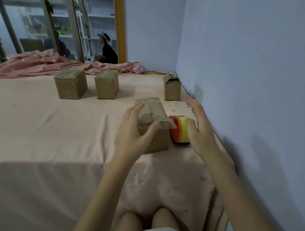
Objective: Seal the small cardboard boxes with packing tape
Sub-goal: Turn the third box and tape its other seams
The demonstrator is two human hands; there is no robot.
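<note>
A small brown cardboard box (152,124), matte and slightly creased, sits on the pale pink bedsheet (48,135) near the middle of the view, its long axis running from about 5 o'clock up to 11 o'clock. A glossy strip of clear packing tape (154,108) runs along the top seam on that same line, and a loose end hangs off the near right corner. The left hand (134,132) rests on the box's near left side, fingers spread and gently bent over the top edge, the thumb on the near top corner. The right hand (199,129) is at 3 o'clock from the box, fingers straight and released, gripping nothing. Beneath its thumb lies a round tape dispenser (180,130), orange plastic with a yellow band, just beside the box. Two taped boxes (70,83) (106,84) stand at 11 o'clock, and one with raised flaps (172,88) stands at 1 o'clock by the smooth blue wall (249,67).
</note>
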